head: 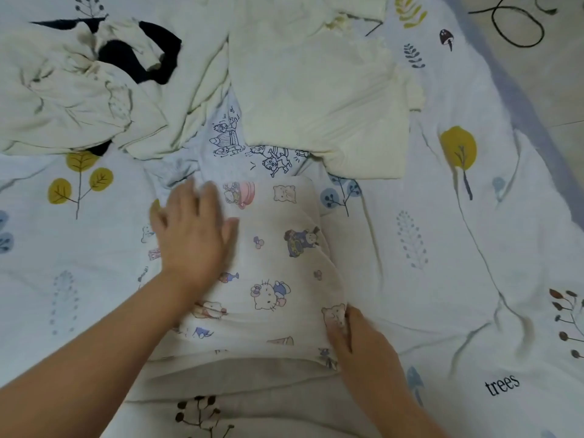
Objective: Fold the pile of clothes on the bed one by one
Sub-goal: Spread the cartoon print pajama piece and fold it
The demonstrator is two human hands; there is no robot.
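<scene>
Right hand (350, 336) was seen low in the frame, its fingers curled around the right edge of the cartoon-print garment (278, 279). Left hand (192, 229) was laid flat, fingers straight, on that garment's left part at centre frame. Unfolded cream clothes (322, 90) were noted beyond, across the upper frame, on the leaf-print bedsheet (474, 248).
</scene>
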